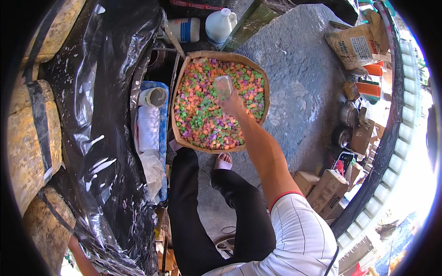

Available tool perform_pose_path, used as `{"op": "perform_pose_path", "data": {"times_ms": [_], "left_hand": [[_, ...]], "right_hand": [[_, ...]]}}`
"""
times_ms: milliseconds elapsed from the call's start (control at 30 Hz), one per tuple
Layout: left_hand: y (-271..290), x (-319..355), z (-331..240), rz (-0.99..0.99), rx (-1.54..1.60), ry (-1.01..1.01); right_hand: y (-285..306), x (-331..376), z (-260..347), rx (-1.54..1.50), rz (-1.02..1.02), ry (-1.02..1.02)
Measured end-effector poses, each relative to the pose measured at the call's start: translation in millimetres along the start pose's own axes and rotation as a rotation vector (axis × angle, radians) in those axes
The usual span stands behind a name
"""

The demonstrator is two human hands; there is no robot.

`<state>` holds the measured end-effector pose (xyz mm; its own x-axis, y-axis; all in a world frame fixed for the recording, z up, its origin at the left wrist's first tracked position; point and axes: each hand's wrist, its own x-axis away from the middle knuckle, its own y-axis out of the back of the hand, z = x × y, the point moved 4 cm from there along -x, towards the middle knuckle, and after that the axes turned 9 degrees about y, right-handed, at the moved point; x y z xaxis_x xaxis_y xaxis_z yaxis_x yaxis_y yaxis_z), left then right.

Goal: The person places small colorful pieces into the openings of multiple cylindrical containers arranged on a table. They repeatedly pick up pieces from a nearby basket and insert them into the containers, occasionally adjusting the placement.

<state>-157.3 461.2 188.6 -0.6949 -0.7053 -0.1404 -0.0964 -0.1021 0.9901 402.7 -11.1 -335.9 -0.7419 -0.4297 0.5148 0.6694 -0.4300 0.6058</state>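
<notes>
Our right hand (233,105) is closed around a small clear plastic cup (223,86), held above the cardboard box (180,78) heaped with orange, green, pink and purple cubes (202,117). Our left hand is out of sight. Beyond the box stand a white jug (219,26) and a white bottle with a blue label (184,29). Far right of the hand lies a brown paper sack (354,44); nearer us, brown cartons (328,188).
</notes>
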Motion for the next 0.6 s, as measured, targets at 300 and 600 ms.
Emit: {"op": "perform_pose_path", "data": {"times_ms": [300, 600], "left_hand": [[3, -2, -1, 0.004, 0.005, 0.002], [5, -9, -8, 0.005, 0.015, -0.018]], "right_hand": [[24, 21, -5, -0.779, 0.265, -0.347], [48, -8, 8, -0.234, -0.307, -0.037]]}}
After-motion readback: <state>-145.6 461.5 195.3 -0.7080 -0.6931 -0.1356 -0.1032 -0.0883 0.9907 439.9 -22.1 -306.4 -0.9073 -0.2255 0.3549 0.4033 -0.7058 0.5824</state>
